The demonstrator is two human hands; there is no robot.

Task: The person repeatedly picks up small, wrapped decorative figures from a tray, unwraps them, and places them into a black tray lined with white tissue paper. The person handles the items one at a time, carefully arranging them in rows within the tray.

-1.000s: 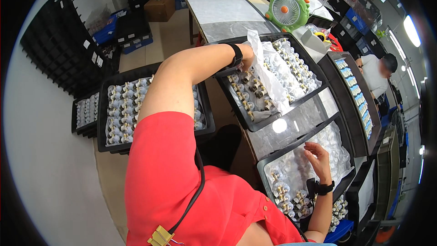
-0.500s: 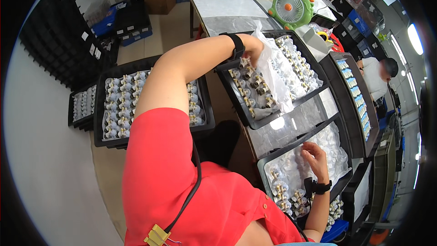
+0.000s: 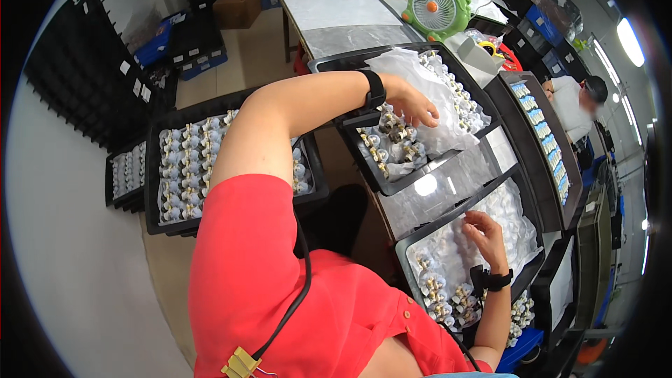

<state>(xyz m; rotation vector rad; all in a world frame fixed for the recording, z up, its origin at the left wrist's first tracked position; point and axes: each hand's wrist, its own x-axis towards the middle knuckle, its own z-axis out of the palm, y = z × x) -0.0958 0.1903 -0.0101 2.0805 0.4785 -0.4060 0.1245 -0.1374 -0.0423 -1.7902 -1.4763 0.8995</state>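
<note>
Workshop table at upper centre: nearby, the left hand, fingers bent, grip unclear, overlaps white paper across a black tray; lower right, the right hand curls loosely, thumb apart.

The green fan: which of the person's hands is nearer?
Left: the left hand is over the tray before the fan; the right hand is farther off, over the lower tray.

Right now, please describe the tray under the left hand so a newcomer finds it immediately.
On the long glossy-topped table, find the green fan. Just below it in the picture lies the black tray, with the left hand over it. Unlike its neighbours, it has a crumpled white sheet with small parts showing on both sides of it.
</note>
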